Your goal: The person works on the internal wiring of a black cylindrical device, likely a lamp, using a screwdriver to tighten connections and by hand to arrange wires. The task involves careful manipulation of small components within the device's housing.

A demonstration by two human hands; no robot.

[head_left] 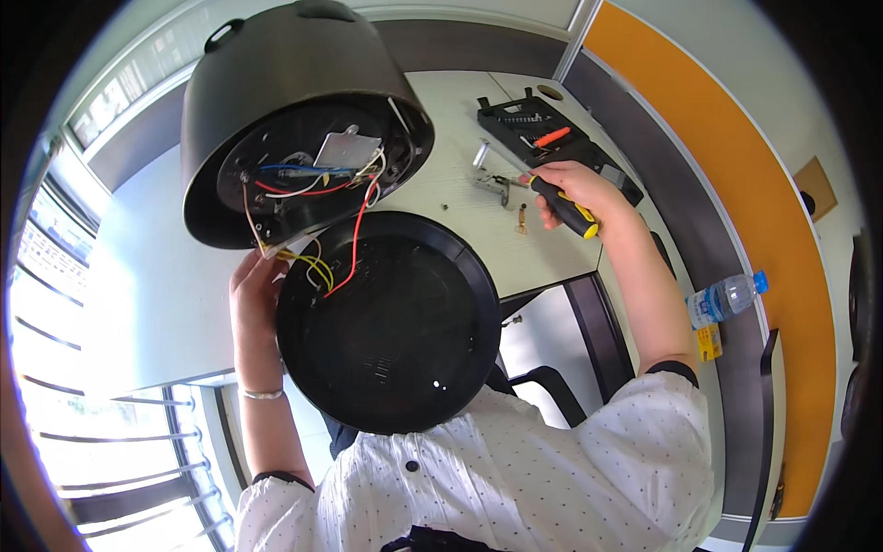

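Base: round, black, wired | right fingers: holding black-yellow screwdriver | left fingers: grip unclear

White blouse, scattered small dark dots; one round black button at the front. Short, loose sleeves end in narrow black cuffs. Slim silvery bangle on the left wrist.

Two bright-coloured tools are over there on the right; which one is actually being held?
The yellow-and-black screwdriver, in the person's right hand; the orange tool lies in the open black case.
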